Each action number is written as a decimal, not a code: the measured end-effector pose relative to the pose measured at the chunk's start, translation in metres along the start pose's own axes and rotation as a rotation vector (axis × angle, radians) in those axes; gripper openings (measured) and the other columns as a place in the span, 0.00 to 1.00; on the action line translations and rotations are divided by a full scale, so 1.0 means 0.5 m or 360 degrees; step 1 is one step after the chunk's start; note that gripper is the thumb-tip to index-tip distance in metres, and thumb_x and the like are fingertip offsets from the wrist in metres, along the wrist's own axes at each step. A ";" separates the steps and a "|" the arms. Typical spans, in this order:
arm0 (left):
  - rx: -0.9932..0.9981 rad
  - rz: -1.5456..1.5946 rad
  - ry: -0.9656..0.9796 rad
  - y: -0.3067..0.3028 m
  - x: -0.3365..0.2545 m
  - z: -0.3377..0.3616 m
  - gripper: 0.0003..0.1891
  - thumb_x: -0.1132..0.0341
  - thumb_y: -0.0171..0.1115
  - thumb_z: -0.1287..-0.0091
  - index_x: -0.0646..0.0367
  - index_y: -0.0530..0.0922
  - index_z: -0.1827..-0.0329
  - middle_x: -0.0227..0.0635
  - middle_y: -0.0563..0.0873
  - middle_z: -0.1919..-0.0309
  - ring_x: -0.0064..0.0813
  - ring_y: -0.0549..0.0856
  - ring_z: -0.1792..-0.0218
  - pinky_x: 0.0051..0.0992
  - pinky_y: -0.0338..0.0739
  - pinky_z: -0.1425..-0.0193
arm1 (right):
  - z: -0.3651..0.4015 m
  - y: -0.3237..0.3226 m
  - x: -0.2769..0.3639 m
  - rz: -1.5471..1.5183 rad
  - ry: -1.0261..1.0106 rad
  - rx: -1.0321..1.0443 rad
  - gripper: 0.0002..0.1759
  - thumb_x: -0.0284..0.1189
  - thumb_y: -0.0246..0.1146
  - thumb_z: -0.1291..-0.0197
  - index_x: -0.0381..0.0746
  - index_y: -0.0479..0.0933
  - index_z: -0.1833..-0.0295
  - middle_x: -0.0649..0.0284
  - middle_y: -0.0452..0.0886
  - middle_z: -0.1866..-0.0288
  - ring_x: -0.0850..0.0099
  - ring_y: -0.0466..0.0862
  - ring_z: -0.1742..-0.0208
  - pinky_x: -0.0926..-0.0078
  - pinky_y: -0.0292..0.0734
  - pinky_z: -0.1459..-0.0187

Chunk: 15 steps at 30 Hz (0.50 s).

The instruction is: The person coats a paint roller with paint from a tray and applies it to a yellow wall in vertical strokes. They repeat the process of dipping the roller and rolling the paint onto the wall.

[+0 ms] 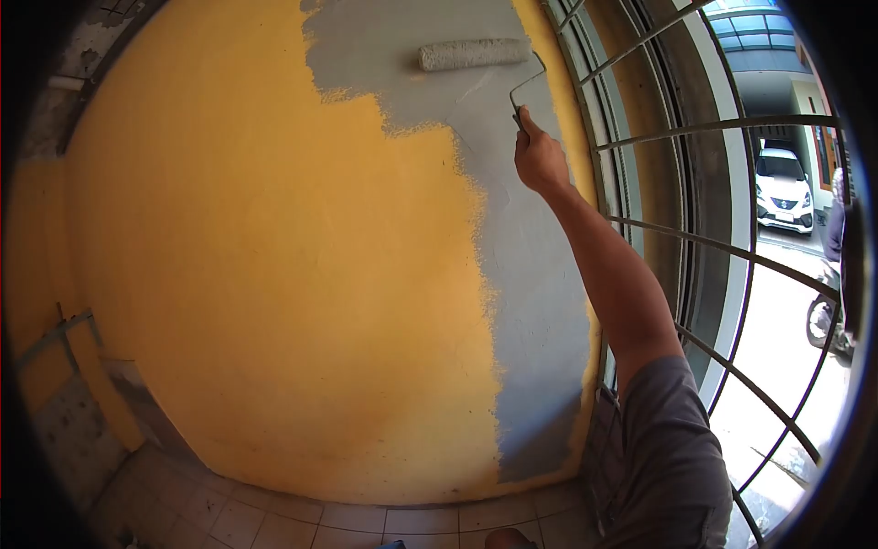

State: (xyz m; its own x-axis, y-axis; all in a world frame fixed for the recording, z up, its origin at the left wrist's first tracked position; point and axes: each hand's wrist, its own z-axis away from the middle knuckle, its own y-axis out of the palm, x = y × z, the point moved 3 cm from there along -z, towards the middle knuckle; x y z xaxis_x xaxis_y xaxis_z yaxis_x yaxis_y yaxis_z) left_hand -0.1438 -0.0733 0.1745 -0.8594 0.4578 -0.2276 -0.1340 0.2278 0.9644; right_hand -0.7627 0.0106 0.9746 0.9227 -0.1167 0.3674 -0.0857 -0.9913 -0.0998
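My right hand (541,163) is wrapped round the handle of a paint roller (474,54), arm stretched up and forward. The roller's grey, paint-covered sleeve lies level against the upper part of the wall, within a grey painted area (535,302). That grey runs down the wall's right side with a ragged, stepped left border. Yellow wall (302,265) fills the left and middle, and a thin yellow strip shows along the right edge. My left hand is out of view.
A window with metal bars (718,133) stands close on my right, beside my arm. Through it appear a white car (784,190) and part of a motorcycle (823,320). Pale floor tiles (421,521) run along the wall's foot. A greenish frame (57,340) is at the lower left.
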 end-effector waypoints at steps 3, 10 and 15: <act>0.0033 0.0014 0.0010 -0.004 0.004 -0.019 0.36 0.42 0.48 0.16 0.52 0.60 0.13 0.45 0.70 0.20 0.52 0.69 0.22 0.54 0.61 0.18 | -0.069 -0.006 0.022 0.0032 -0.0027 -0.0021 0.30 0.37 0.50 0.21 0.59 0.64 0.15 0.41 0.87 0.43 0.38 0.86 0.41 0.43 0.80 0.37; 0.0081 0.0057 -0.0007 -0.011 0.029 -0.044 0.36 0.42 0.49 0.16 0.52 0.60 0.13 0.45 0.70 0.20 0.52 0.69 0.22 0.54 0.62 0.18 | -0.088 0.000 0.028 0.0047 0.0021 -0.0007 0.30 0.38 0.49 0.20 0.59 0.63 0.15 0.40 0.87 0.43 0.36 0.85 0.40 0.41 0.80 0.37; 0.0119 0.0096 -0.0015 -0.010 0.042 -0.055 0.36 0.42 0.49 0.16 0.51 0.59 0.13 0.44 0.70 0.20 0.52 0.69 0.23 0.54 0.62 0.19 | 0.059 0.021 -0.056 0.0048 0.0001 -0.0004 0.30 0.36 0.50 0.20 0.56 0.63 0.15 0.40 0.89 0.51 0.35 0.87 0.50 0.38 0.81 0.45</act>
State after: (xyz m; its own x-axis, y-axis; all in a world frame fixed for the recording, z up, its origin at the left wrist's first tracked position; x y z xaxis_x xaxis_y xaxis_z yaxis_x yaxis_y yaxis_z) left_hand -0.1747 -0.0887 0.1685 -0.8601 0.4807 -0.1708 -0.0446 0.2627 0.9639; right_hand -0.7782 0.0055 0.9359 0.9195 -0.1465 0.3646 -0.1142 -0.9875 -0.1087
